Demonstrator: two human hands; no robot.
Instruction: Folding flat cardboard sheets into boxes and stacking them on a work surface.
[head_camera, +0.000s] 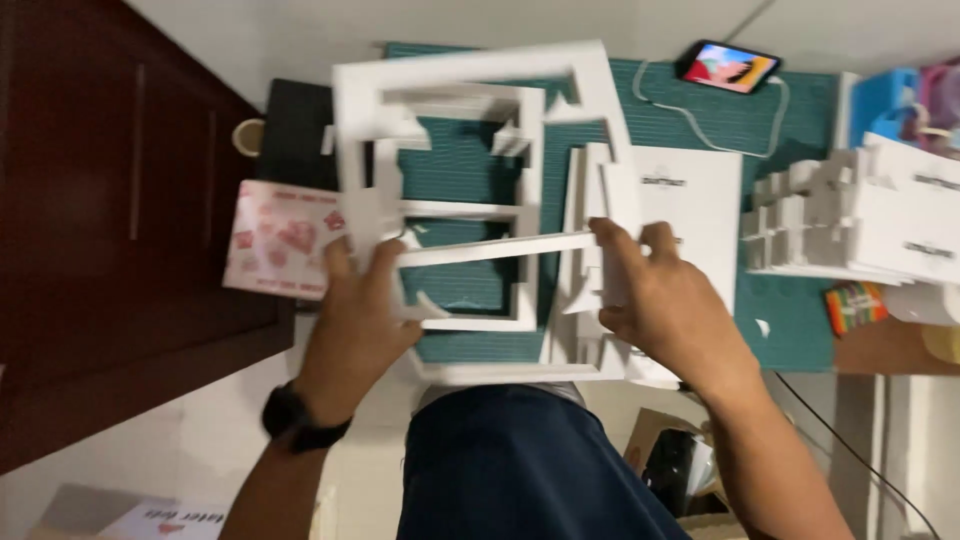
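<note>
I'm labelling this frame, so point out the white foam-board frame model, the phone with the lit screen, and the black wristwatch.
white foam-board frame model (470, 70), head view, on its top bar.
phone with the lit screen (729, 67), head view, middle of its screen.
black wristwatch (290, 415), head view, on the band at the left wrist.

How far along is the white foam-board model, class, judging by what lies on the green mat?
Done: the white frame model already has outer walls and inner partitions standing. In hand: the left hand grips the frame's near side, while the right hand holds a long white strip across it. Left: loose white pieces beside the frame on the green mat look unattached.
</note>
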